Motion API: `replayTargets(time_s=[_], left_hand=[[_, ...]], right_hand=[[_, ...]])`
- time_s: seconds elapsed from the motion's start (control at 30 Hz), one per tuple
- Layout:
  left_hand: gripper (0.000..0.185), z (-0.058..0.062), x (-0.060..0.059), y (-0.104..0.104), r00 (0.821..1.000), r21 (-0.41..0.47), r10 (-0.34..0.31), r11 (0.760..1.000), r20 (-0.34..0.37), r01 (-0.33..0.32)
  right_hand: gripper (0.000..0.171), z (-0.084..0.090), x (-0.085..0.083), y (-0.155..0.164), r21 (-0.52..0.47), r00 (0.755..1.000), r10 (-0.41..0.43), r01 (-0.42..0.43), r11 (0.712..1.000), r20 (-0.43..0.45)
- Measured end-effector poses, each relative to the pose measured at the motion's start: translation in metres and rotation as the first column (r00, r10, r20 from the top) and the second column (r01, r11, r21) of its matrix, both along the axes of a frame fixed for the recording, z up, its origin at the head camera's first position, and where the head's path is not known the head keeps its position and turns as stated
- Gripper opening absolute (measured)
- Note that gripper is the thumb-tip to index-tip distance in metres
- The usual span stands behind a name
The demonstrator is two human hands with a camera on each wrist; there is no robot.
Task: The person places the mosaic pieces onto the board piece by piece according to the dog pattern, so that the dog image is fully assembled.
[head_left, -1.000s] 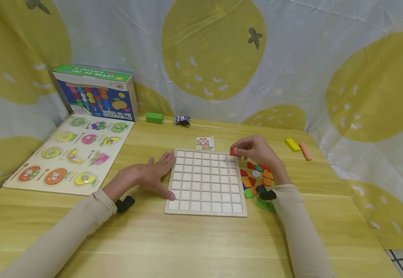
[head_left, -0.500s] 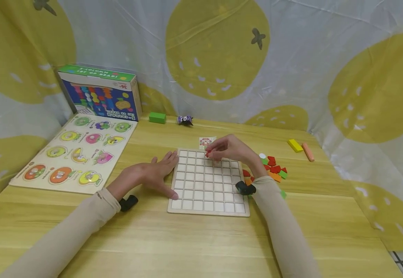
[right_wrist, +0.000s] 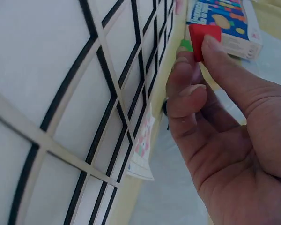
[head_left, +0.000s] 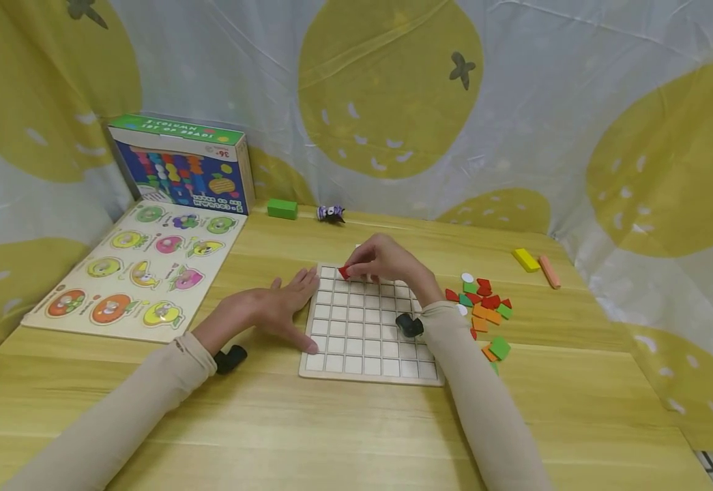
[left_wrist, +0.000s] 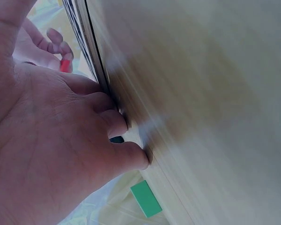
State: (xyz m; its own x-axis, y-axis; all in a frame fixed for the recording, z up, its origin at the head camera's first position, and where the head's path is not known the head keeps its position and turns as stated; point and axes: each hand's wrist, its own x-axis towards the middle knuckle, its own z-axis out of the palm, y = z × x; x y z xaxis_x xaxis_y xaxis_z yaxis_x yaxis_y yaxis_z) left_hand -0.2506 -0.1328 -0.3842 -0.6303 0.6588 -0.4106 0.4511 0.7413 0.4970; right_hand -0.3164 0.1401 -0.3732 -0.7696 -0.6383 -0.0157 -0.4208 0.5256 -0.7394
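A person's right hand (head_left: 387,262) pinches a small red piece (head_left: 344,273) between thumb and fingertips, holding it over the far row of a wooden grid board (head_left: 370,326), toward the corner nearest the left hand (head_left: 270,310). That hand lies flat on the yellow table (head_left: 356,423), fingers spread and relaxed, their tips against the board's near edge as if steadying it. The right wrist view shows the red piece (right_wrist: 203,40) gripped by its flat faces at the fingertips, the board's white squares just below. The piece looks to be painted wood: light, stiff and unlikely to break, though smooth enough to slip, so a pinch across its two broad faces, leaving the lower edge free, seems the surest hold. Beyond the right forearm, on the side away from the board, a scatter of loose coloured pieces (head_left: 485,307) lies on the table. Past the left hand rests a fruit puzzle board (head_left: 141,273), with a toy box (head_left: 181,167) standing behind it, and a green block (head_left: 282,209) sits farther out from both hands
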Motion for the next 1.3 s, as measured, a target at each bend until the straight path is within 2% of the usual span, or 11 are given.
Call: replayTargets(time_s=[0.1,0.13,0.23,0.5,0.73,0.93,1.2,1.3], left_hand=[[0.148,-0.001,-0.002,0.001,1.000,-0.001,-0.009,1.000,0.000,0.009],[0.148,0.004,0.001,0.002,1.000,0.001,-0.008,1.000,0.010,0.008],[0.149,0.003,0.000,0.003,1.000,0.000,-0.013,1.000,0.005,0.013],[0.149,0.009,0.003,0.007,1.000,-0.001,-0.013,1.000,0.010,0.013],[0.152,-0.016,-0.011,0.003,1.000,-0.016,-0.010,1.000,-0.028,0.010],[0.150,-0.018,-0.014,0.001,1.000,-0.005,-0.018,1.000,-0.024,0.017],[0.151,-0.026,-0.017,-0.002,0.998,-0.032,-0.003,0.999,-0.062,0.001],[0.150,-0.013,-0.007,-0.001,1.000,0.001,-0.003,1.000,-0.024,0.003]], right_hand=[[0.011,-0.001,-0.003,-0.004,0.038,0.999,-0.011,0.013,0.999,-0.036],[0.011,-0.002,-0.003,-0.005,0.051,0.998,-0.020,0.022,0.998,-0.053],[0.008,-0.002,-0.004,-0.009,0.075,0.994,-0.051,0.059,0.995,-0.098],[0.005,-0.003,-0.005,-0.013,0.061,0.986,-0.093,0.102,0.993,-0.135],[0.005,-0.005,-0.005,-0.012,0.080,0.987,-0.107,0.117,0.990,-0.118],[0.004,-0.006,-0.006,-0.013,0.069,0.988,-0.114,0.122,0.990,-0.101],[0.010,0.001,-0.002,-0.010,0.068,0.986,-0.122,0.130,0.989,-0.116],[0.016,0.010,0.006,0.006,0.041,0.984,-0.131,0.136,0.990,-0.121]])
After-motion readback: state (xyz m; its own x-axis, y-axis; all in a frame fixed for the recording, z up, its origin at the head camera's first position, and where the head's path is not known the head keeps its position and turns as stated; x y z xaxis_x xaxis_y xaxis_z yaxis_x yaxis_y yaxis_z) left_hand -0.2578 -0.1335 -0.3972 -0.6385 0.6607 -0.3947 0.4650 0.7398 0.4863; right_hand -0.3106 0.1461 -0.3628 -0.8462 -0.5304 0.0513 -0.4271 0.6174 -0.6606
